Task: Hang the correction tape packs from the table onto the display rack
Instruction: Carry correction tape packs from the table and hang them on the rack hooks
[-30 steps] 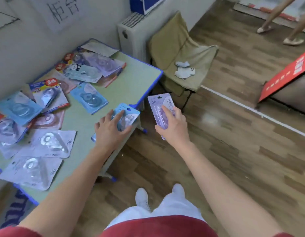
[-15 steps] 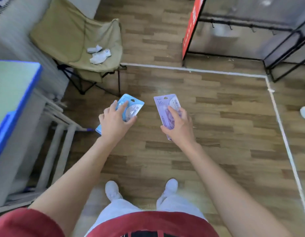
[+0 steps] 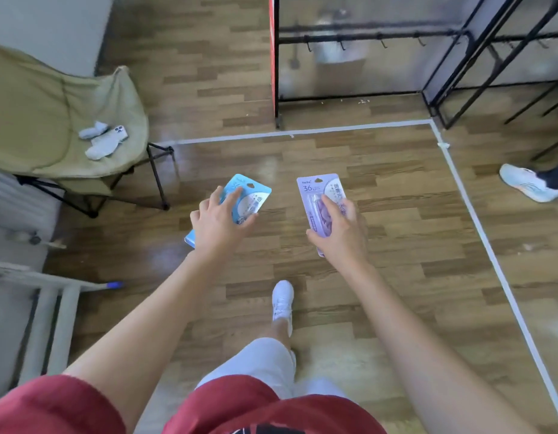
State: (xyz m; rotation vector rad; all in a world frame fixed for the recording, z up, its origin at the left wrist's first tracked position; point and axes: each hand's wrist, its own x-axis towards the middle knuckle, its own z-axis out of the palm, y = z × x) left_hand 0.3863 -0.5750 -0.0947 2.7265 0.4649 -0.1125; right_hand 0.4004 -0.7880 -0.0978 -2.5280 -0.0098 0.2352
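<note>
While both arms are stretched forward above the wood-plank floor (image 3: 396,220), each hand carries one pack. The left hand (image 3: 218,223) grips a blue correction tape pack (image 3: 258,194), fingers spread across its face and thumb at its right edge; the pack tilts to the right, and its lower corner shows below the hand. The right hand (image 3: 341,233) holds a purple correction tape pack (image 3: 313,191) nearly upright, forefinger laid along the front, the remaining fingers curled behind. The figure "36" is legible at the purple pack's top. The two packs are apart and at about the same height, neither touching any surface.

Below the hands, the person's white shoe (image 3: 282,300) is on the floor. A white tape line (image 3: 302,132) crosses the floor ahead and turns down the right side. Beyond that line stands the black display rack (image 3: 365,34), its horizontal bar fitted with small hooks (image 3: 341,45); whether the hooks carry anything cannot be determined through the blur. A red panel edge (image 3: 272,57) borders the rack's left side. At left, a folding chair (image 3: 45,104) holds a phone (image 3: 120,132) and white socks (image 3: 99,147). A grey table frame (image 3: 52,308) occupies the lower left. Another person's shoe (image 3: 528,183) shows at the right edge.
</note>
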